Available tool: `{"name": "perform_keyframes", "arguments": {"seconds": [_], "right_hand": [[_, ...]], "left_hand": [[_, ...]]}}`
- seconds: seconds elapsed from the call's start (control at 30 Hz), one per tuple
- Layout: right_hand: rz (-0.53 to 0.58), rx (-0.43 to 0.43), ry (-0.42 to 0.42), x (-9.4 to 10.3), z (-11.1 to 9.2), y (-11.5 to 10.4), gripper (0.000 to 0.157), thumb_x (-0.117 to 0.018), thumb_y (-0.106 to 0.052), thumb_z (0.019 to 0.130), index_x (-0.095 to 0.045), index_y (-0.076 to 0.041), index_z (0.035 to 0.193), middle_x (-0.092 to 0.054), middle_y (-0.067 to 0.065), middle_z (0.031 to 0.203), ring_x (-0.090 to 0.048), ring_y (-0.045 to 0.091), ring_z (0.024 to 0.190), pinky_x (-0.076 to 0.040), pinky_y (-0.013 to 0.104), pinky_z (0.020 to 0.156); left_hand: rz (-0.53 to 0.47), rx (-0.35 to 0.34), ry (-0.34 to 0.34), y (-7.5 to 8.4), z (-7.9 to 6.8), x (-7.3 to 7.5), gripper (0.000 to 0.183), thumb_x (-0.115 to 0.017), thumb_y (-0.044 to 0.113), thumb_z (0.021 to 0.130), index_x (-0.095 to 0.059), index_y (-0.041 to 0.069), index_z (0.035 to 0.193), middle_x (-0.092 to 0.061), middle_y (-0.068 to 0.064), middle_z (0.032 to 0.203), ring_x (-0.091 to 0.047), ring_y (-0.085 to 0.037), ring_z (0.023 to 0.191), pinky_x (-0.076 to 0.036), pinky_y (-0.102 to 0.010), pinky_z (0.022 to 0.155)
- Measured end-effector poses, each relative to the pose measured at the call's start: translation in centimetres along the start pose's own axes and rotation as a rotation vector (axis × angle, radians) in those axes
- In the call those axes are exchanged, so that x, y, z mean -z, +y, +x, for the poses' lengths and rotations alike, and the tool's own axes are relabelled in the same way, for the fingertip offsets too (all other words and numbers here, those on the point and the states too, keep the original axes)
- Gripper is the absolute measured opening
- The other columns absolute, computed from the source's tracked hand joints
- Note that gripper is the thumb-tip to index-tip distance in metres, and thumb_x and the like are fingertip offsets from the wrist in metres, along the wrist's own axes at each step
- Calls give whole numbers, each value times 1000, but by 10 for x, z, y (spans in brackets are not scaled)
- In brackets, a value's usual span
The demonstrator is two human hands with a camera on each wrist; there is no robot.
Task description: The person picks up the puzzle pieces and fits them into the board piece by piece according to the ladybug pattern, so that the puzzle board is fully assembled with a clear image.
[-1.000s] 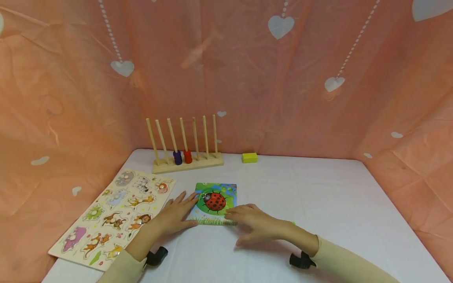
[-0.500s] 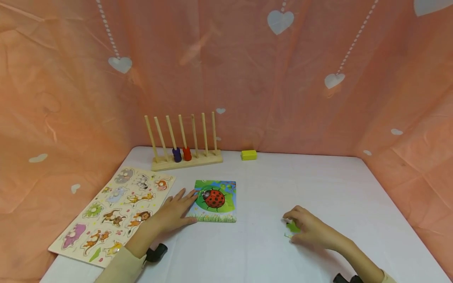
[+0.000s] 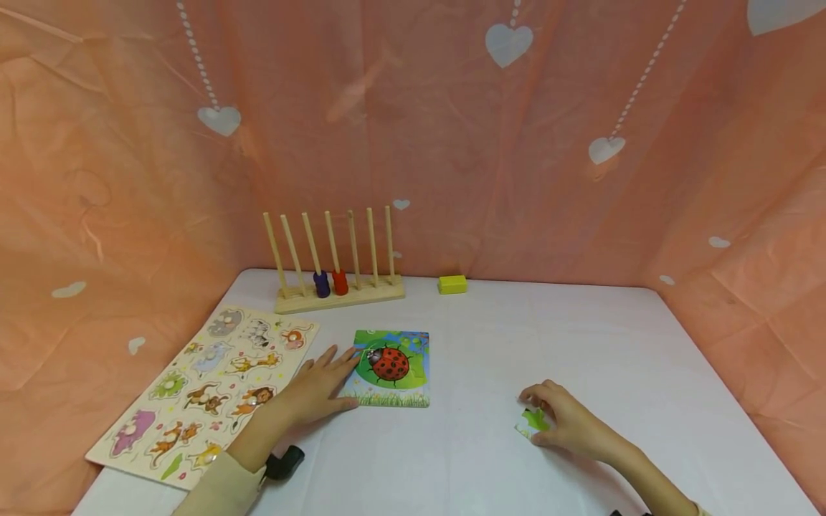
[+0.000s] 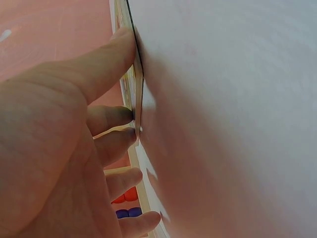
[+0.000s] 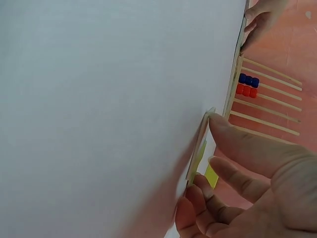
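Observation:
A square ladybug jigsaw puzzle (image 3: pixel 391 365) lies flat on the white table. My left hand (image 3: pixel 312 390) has its fingers spread, with fingertips and thumb at the puzzle's left edge; the left wrist view shows the thumb (image 4: pixel 116 54) against that edge. Off to the right, my right hand (image 3: pixel 574 426) pinches a small green and white puzzle piece (image 3: pixel 534 421) between thumb and fingers. Seen from the right wrist, the piece (image 5: pixel 198 153) is tilted close to the tabletop, and the fingers cover part of it.
An animal peg puzzle board (image 3: pixel 213 387) lies left, partly under my left forearm. Behind it stands a wooden peg rack (image 3: pixel 342 295) with blue beads (image 3: pixel 322 284) and red beads (image 3: pixel 340 282). A yellow block (image 3: pixel 452 284) sits near the back curtain (image 3: pixel 439 143).
My right hand has left the right edge of the ladybug puzzle, moved right, and taken hold of the small piece there. The left hand has stayed at the puzzle's left edge.

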State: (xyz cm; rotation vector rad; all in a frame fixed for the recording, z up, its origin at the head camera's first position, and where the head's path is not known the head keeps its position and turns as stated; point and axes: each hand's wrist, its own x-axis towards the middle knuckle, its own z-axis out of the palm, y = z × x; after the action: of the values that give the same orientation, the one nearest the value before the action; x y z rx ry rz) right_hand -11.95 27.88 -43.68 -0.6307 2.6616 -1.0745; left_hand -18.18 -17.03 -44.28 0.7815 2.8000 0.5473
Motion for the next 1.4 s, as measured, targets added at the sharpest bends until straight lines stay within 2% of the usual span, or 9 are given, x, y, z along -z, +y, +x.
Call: {"name": "perform_keyframes", "arguments": {"seconds": [0.4,0.7,0.97,1.1,1.23,1.4], "right_hand": [[0,13,12,-1,-1,-4,51,-86,-10,75,-61,-5,119,-51,4,109,-47,22,102,-50,27,87],[-61,-5,8,0,-1,-4,43,-87,-12,73,-65,-7,109,-53,-1,97,-44,21,94,-47,24,72],[-51,4,-7,1,-1,-3,41,-86,-14,75,-63,-7,109,-51,-2,96,-45,14,91,-46,24,75],[0,26,-28,0,1,-3,40,-85,-9,77,-62,-5,109,-54,0,99,-49,10,90,-48,23,77],[47,70,-55,0,8,-3,34,-81,-3,79,-62,-5,108,-59,1,100,-51,9,89,-48,23,75],[91,111,-65,2,34,-8,24,-69,10,84,-63,-3,104,-61,0,93,-53,10,82,-47,24,68]], "left_hand": [[-2,-13,7,4,-1,3,77,-68,42,93,-39,1,151,-29,-18,160,-18,-51,145,-19,-75,106],[3,-9,7,3,-1,2,77,-69,41,93,-40,1,151,-30,-17,160,-18,-50,146,-20,-75,106],[22,-32,19,2,-2,2,76,-68,42,93,-41,0,150,-32,-19,159,-21,-51,145,-23,-76,104],[21,-40,19,3,-2,2,76,-68,43,93,-41,-1,150,-32,-19,159,-22,-52,144,-23,-76,104],[20,-40,17,4,-3,3,76,-68,42,93,-41,-1,150,-32,-19,158,-22,-52,144,-23,-76,104],[14,-36,20,3,-2,2,77,-68,43,93,-41,0,150,-32,-18,159,-22,-51,144,-23,-76,104]]}}
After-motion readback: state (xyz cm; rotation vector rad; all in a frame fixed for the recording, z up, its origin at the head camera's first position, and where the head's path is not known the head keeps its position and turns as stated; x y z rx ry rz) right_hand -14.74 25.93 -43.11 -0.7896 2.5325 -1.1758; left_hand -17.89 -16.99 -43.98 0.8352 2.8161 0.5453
